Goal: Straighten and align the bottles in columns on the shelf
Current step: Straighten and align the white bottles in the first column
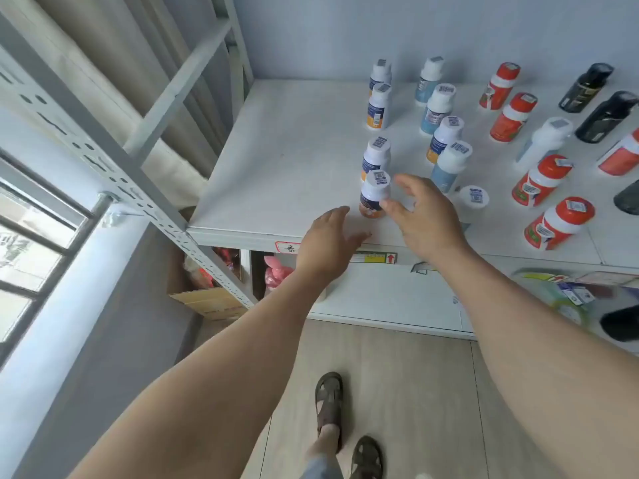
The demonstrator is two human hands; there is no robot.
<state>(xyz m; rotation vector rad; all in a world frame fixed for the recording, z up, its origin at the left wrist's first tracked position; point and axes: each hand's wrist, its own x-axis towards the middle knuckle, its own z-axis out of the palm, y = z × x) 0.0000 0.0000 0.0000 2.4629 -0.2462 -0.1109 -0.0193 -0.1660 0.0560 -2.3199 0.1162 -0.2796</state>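
2 hands' grip slack, empty, over white shelf [294, 160]; wood floor [397, 392] below.

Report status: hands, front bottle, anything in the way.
Left hand open, short of the front bottle. Right hand open beside it, thumb touching it. Bottle upright near the shelf edge. Nothing blocking.

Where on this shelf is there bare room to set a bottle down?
The shelf is bare on its left half, between the metal upright and the orange-labelled bottles. Right of those, blue bottles, red bottles and black bottles crowd it.
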